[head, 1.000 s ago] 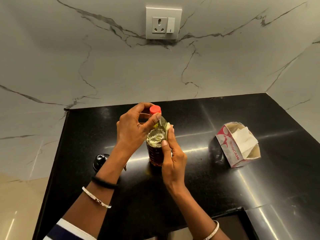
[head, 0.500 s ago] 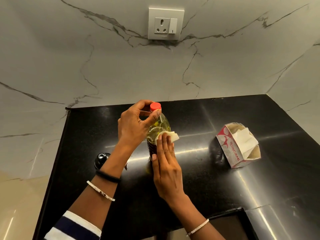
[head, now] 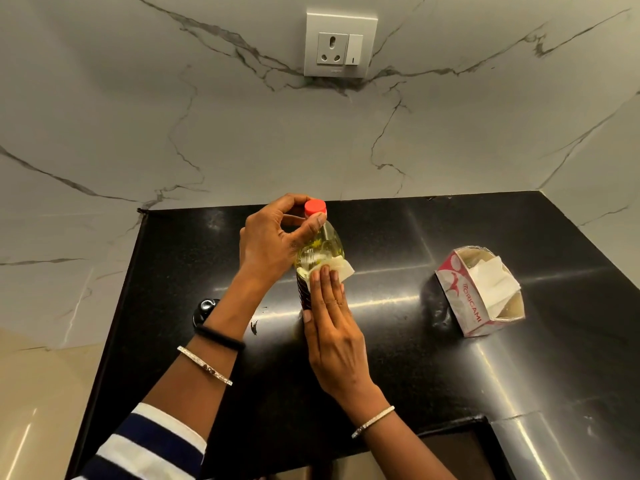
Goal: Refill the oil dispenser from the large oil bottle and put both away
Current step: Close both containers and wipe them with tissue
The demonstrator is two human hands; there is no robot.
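Observation:
The large oil bottle [head: 322, 249], clear with yellow oil and a red cap [head: 315, 207], stands upright on the black counter [head: 398, 358]. My left hand [head: 273, 240] grips its neck just under the cap. My right hand [head: 332, 327] lies flat against the bottle's front side and presses a folded white tissue [head: 341, 270] onto it. A black rounded top [head: 206, 311], possibly the oil dispenser, shows left of my left wrist; my arm hides most of it.
An open tissue pack [head: 479, 292] with white tissues lies on the counter to the right. The marble wall carries a socket and switch [head: 341, 43]. The counter's left edge drops to a beige floor [head: 41, 393]. A dark recess [head: 460, 448] opens at the near edge.
My right hand turned from gripping the bottle's side to lying flat on its front with the tissue, and slid slightly down. My left hand stayed on the neck.

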